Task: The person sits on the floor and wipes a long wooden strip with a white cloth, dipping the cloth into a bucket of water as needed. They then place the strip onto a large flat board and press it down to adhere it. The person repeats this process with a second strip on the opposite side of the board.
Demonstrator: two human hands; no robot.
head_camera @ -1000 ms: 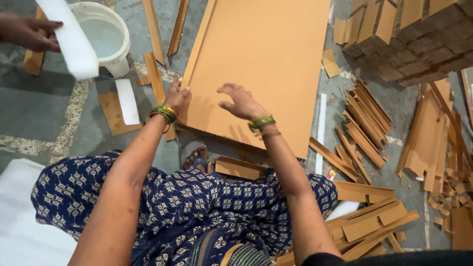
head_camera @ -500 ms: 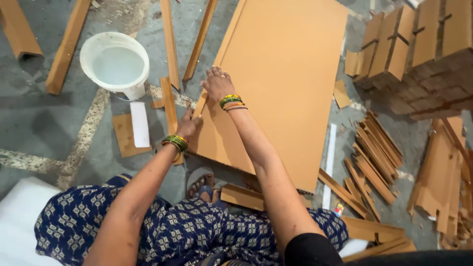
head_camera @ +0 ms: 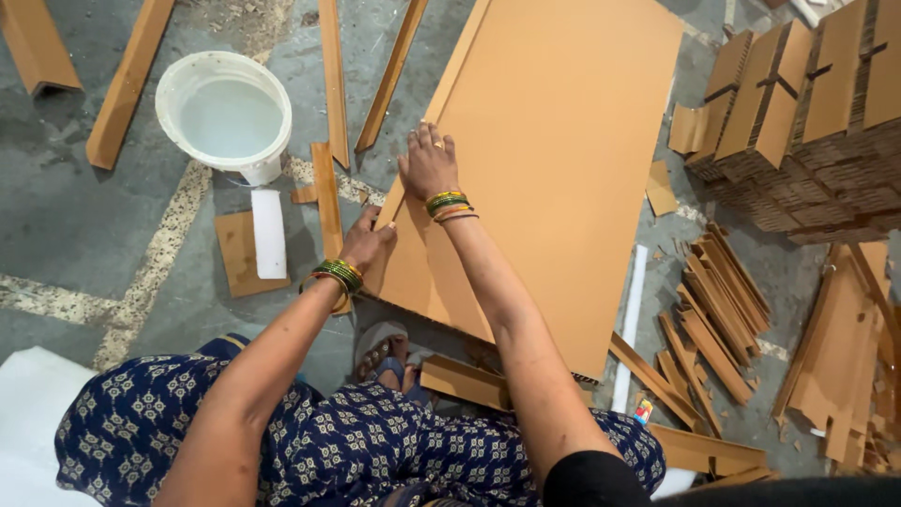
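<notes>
A large brown cardboard sheet (head_camera: 554, 160) lies flat on the grey floor in front of me. My right hand (head_camera: 427, 161) presses flat on its left edge, fingers spread. My left hand (head_camera: 366, 237) grips that same edge lower down, near the front corner, beside a narrow cardboard strip (head_camera: 327, 208). Both wrists wear green and gold bangles. I sit on the floor in blue patterned cloth, with a sandalled foot (head_camera: 380, 349) just under the sheet's near edge.
A white bucket (head_camera: 225, 115) stands at the upper left, with a white strip (head_camera: 268, 233) on a small cardboard piece below it. Long cardboard strips (head_camera: 330, 75) lie around. Stacked corrugated pieces (head_camera: 807, 103) fill the upper right; offcuts (head_camera: 718, 300) lie at the right.
My right hand slid along the sheet's left edge away from me. My left hand stayed on that edge. The other person's hand with the white strip at top left has left the view.
</notes>
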